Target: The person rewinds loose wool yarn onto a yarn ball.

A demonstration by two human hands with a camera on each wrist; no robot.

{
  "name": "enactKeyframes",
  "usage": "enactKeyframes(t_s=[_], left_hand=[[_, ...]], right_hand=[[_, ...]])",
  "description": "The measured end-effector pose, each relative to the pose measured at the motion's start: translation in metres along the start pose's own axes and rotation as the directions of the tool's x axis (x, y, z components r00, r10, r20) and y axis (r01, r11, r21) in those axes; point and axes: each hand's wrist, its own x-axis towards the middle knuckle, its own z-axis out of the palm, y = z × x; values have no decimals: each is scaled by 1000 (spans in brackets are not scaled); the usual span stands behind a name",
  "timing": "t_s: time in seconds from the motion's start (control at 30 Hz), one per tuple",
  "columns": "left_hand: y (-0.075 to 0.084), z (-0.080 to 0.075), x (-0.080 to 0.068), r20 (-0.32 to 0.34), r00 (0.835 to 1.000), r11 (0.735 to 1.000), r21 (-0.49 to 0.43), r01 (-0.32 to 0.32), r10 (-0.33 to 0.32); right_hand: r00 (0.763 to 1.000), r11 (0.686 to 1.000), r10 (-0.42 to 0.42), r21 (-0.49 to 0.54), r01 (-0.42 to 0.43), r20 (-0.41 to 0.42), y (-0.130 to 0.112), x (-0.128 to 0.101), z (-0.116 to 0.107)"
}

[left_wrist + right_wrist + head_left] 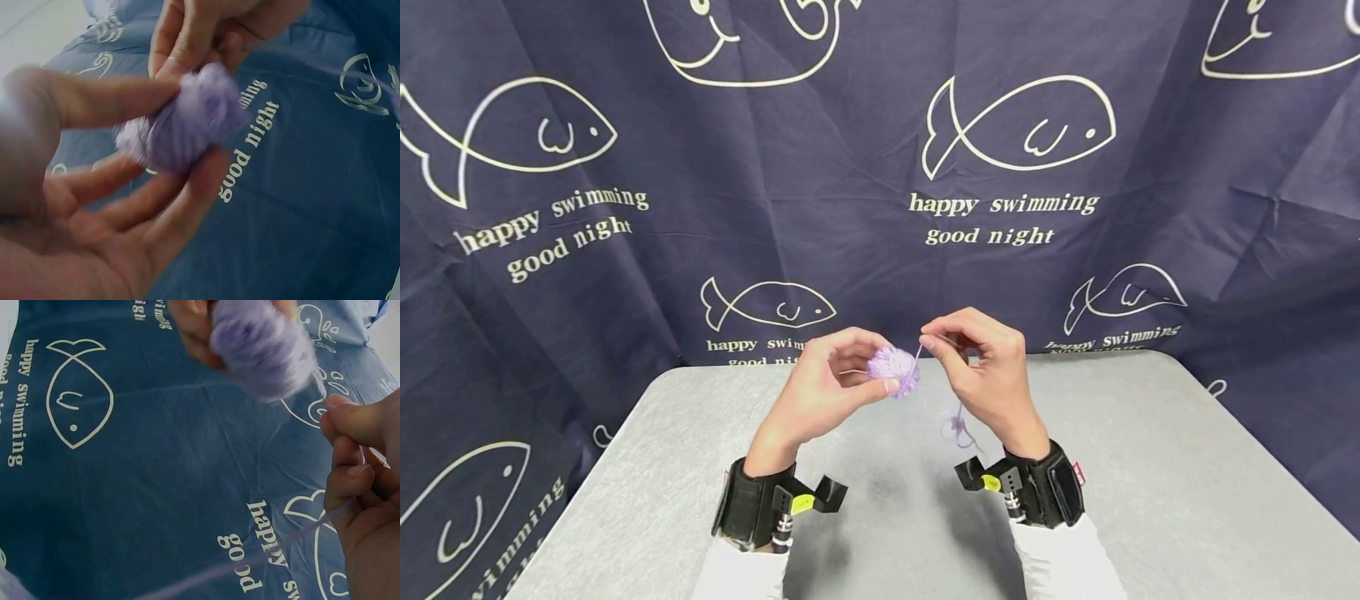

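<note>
A small lilac ball of yarn [892, 371] is held above the table between the thumb and fingers of my left hand [827, 379]. In the left wrist view the wound strands of the yarn ball [194, 125] show plainly. My right hand [988, 362], just to the right of the ball, pinches the yarn strand [917, 357] between thumb and forefinger. In the right wrist view the strand [250, 562] also runs out from under the curled fingers. Below the right hand a loose tangle of the same yarn [957, 428] is in view.
A grey table [880, 533] spreads beneath both hands. Behind it hangs a dark blue cloth [865, 208] printed with white fish and lettering. Each wrist wears a black strap with a camera mount [760, 504] over a white sleeve.
</note>
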Motion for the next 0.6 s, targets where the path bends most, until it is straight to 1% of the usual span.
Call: enactKeyframes(t_s=[0.07,0.13,0.2,0.27,0.37,0.43,0.53,0.6], left_hand=[[1,-3,-1,91,996,999,-53,-9,14],[1,-4,-2,156,986,992,-120,-30,49],[1,-5,-2,185,978,979,-194,-59,96],[1,-6,-2,181,972,962,-256,-97,147],[2,-4,-2,130,967,929,-332,-165,218],[1,-3,-1,75,965,909,-362,-207,250],[1,2,1,-30,964,878,-408,-253,263],[1,7,2,-111,961,853,-444,-276,253]], right_hand=[[1000,999,20,26,-20,-3,0,-1,0],[999,997,50,58,-49,-9,1,-1,0],[996,993,85,88,-84,-12,1,-3,1],[993,986,118,119,-116,-11,2,-4,2],[990,977,144,155,-143,6,3,-5,5],[989,972,148,180,-150,20,4,-6,7],[989,969,143,198,-147,36,4,-7,11],[990,969,133,203,-140,47,4,-9,14]])
